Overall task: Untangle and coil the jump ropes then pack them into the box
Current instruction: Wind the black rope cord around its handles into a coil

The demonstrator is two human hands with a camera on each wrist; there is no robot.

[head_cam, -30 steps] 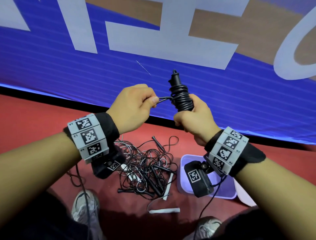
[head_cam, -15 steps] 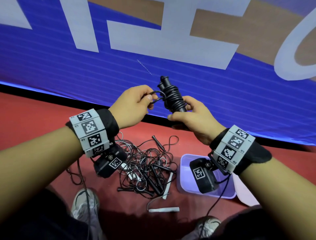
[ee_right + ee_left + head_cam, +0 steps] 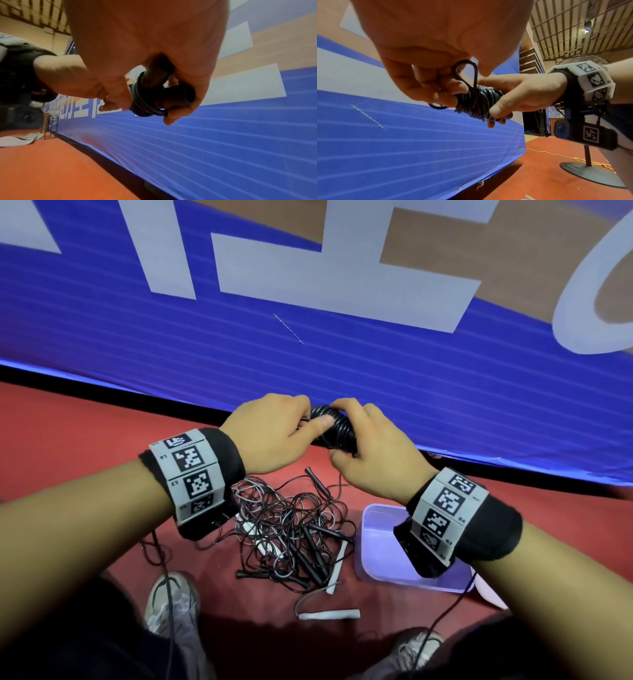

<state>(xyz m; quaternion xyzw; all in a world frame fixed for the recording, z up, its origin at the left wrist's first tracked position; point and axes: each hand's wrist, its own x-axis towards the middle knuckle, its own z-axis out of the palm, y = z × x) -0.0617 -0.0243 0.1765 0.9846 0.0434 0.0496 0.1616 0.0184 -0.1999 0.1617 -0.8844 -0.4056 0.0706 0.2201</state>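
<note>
Above the red floor, both hands hold a coiled black rope between them. The right hand grips the coil and its handles; the left hand pinches a loose loop at the coil's end. Below lie a tangled pile and, just right of it, the lilac box.

A black jump rope is wound in tight turns around its two black handles, lying roughly level, with a small loop sticking out. More ropes, black and grey, lie tangled on the red floor. Just beside them stands an open lavender box.
</note>
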